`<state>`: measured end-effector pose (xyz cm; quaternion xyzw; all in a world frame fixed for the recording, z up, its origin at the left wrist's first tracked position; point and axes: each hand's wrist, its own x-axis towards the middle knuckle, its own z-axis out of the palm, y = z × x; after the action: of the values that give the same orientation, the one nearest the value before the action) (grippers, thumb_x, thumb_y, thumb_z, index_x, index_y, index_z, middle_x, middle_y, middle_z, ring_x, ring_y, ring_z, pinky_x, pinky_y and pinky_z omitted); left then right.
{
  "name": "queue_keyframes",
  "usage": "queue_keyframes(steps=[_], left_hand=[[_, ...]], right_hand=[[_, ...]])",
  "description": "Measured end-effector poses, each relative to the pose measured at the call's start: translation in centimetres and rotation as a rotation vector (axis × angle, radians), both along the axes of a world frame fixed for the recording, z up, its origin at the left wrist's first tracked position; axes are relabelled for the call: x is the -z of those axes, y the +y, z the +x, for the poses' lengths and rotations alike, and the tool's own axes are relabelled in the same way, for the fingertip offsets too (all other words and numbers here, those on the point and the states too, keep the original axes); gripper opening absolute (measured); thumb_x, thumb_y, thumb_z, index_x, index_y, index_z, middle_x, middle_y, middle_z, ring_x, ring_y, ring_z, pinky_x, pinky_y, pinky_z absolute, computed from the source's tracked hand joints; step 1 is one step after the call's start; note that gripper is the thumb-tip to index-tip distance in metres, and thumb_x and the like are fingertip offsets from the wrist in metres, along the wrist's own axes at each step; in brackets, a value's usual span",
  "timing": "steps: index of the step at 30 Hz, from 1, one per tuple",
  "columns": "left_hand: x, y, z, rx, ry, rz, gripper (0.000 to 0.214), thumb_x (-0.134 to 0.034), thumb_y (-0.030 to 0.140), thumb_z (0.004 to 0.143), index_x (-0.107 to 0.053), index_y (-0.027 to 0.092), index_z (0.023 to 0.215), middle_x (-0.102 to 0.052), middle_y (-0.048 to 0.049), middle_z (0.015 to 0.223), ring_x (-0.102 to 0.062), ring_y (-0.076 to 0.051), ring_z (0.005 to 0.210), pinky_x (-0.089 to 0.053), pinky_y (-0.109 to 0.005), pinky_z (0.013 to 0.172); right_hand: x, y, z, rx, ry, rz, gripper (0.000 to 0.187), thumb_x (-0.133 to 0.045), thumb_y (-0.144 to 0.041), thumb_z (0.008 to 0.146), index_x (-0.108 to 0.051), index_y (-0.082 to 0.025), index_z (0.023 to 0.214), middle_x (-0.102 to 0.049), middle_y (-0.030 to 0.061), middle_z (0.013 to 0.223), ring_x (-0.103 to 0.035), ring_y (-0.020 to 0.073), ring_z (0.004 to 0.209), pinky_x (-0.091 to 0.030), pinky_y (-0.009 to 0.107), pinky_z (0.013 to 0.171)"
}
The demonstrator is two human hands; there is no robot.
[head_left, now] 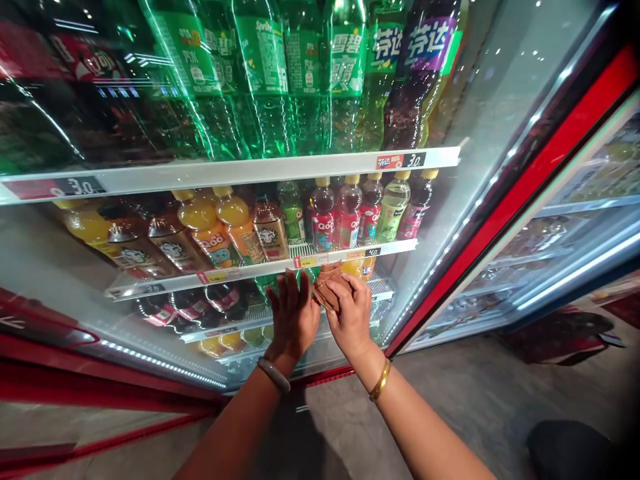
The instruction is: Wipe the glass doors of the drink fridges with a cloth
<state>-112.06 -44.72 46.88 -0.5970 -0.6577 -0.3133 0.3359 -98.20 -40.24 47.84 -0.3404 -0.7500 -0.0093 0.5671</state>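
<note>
My left hand (294,313) lies flat with fingers stretched out against the glass door (450,220) of a drinks fridge, low down. Beside it my right hand (350,313) is closed on a crumpled brown cloth (326,283) and presses it to the glass. A grey bangle sits on my left wrist, a gold one on my right. Behind the glass stand small juice bottles (345,210) on a middle shelf and large green soda bottles (260,73) above.
The fridge has a red frame (505,207) and white shelf rails with price tags (400,161). A second glass fridge (575,253) stands to the right. Grey floor (450,393) lies below, with a dark shoe (570,447) at the bottom right.
</note>
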Motion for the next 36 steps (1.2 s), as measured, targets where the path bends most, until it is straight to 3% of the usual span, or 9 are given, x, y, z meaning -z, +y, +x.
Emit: queue_keyframes(steps=[6, 10, 13, 17, 20, 24, 27, 31, 36], left_hand=[[-1.3, -0.8, -1.8, -0.032, 0.040, 0.081, 0.092, -0.065, 0.023, 0.096, -0.008, 0.013, 0.168, 0.001, -0.0193, 0.172, 0.009, -0.030, 0.161, 0.001, -0.057, 0.132], [-0.7, -1.4, -2.7, -0.017, 0.059, 0.084, 0.090, -0.063, 0.021, 0.097, -0.008, 0.016, 0.168, 0.003, -0.0160, 0.172, 0.008, -0.027, 0.162, 0.004, -0.054, 0.132], [-0.1, -2.0, -3.6, 0.004, 0.048, 0.070, 0.090, -0.062, 0.018, 0.096, -0.007, 0.018, 0.168, 0.002, -0.0157, 0.172, 0.009, -0.029, 0.161, 0.003, -0.055, 0.132], [0.2, -3.1, -4.9, -0.020, 0.029, 0.055, 0.093, -0.065, 0.020, 0.095, -0.008, 0.020, 0.168, 0.002, -0.0164, 0.172, 0.007, -0.030, 0.161, 0.002, -0.057, 0.132], [0.3, -3.7, -5.8, -0.036, 0.021, 0.047, 0.093, -0.065, 0.021, 0.096, -0.006, 0.021, 0.168, 0.001, -0.0179, 0.172, 0.006, -0.031, 0.161, -0.002, -0.060, 0.132], [0.8, -4.3, -6.7, -0.032, -0.038, -0.018, 0.087, -0.065, 0.021, 0.096, -0.016, 0.022, 0.168, -0.009, -0.0200, 0.172, -0.001, -0.037, 0.160, -0.010, -0.066, 0.129], [1.0, -4.8, -7.6, -0.034, -0.075, -0.068, 0.074, -0.064, 0.020, 0.096, -0.034, 0.020, 0.163, -0.019, -0.0218, 0.171, -0.007, -0.041, 0.160, -0.014, -0.070, 0.128], [0.6, -5.7, -9.2, -0.048, -0.086, -0.065, 0.063, -0.064, 0.025, 0.097, -0.047, 0.018, 0.157, -0.027, -0.0238, 0.169, -0.013, -0.043, 0.160, -0.020, -0.072, 0.126], [0.1, -6.5, -10.6, -0.079, -0.060, -0.087, 0.061, -0.063, 0.024, 0.097, -0.048, 0.015, 0.156, -0.038, -0.0274, 0.164, -0.023, -0.047, 0.157, -0.017, -0.076, 0.123]], right_hand=[[0.6, 0.2, 0.4, 0.044, 0.097, -0.035, 0.049, -0.063, -0.015, 0.089, -0.054, -0.030, 0.135, -0.050, 0.0107, 0.138, -0.051, 0.0271, 0.130, -0.049, 0.055, 0.107], [1.8, -1.7, -1.9, 0.014, 0.056, -0.061, 0.047, -0.059, -0.012, 0.087, -0.057, -0.028, 0.131, -0.050, 0.0111, 0.136, -0.051, 0.0268, 0.129, -0.051, 0.053, 0.106], [0.6, -2.4, -3.7, -0.036, 0.043, -0.041, 0.048, -0.057, -0.009, 0.085, -0.058, -0.029, 0.128, -0.051, 0.0087, 0.135, -0.051, 0.0249, 0.129, -0.051, 0.048, 0.106], [-0.8, -1.5, -3.3, -0.011, 0.116, 0.008, 0.053, -0.060, -0.011, 0.084, -0.055, -0.031, 0.132, -0.051, 0.0084, 0.136, -0.052, 0.0257, 0.129, -0.048, 0.051, 0.108], [0.5, -1.8, -2.9, 0.047, 0.141, -0.038, 0.056, -0.058, -0.009, 0.083, -0.054, -0.030, 0.134, -0.049, 0.0102, 0.138, -0.050, 0.0273, 0.130, -0.047, 0.056, 0.108], [1.9, -4.1, -5.4, -0.002, 0.072, -0.077, 0.053, -0.056, -0.007, 0.081, -0.057, -0.028, 0.129, -0.051, 0.0102, 0.135, -0.053, 0.0266, 0.129, -0.051, 0.053, 0.105], [0.2, -4.7, -7.4, -0.042, 0.073, -0.052, 0.053, -0.056, -0.007, 0.082, -0.057, -0.030, 0.130, -0.051, 0.0089, 0.135, -0.054, 0.0251, 0.129, -0.052, 0.050, 0.105], [-2.0, -3.5, -7.0, 0.003, 0.103, 0.027, 0.056, -0.058, -0.010, 0.083, -0.054, -0.031, 0.134, -0.051, 0.0090, 0.138, -0.052, 0.0264, 0.131, -0.050, 0.053, 0.107], [0.3, -5.0, -8.1, 0.040, 0.068, 0.012, 0.051, -0.059, -0.009, 0.084, -0.055, -0.029, 0.131, -0.051, 0.0100, 0.134, -0.053, 0.0260, 0.127, -0.052, 0.053, 0.103]])
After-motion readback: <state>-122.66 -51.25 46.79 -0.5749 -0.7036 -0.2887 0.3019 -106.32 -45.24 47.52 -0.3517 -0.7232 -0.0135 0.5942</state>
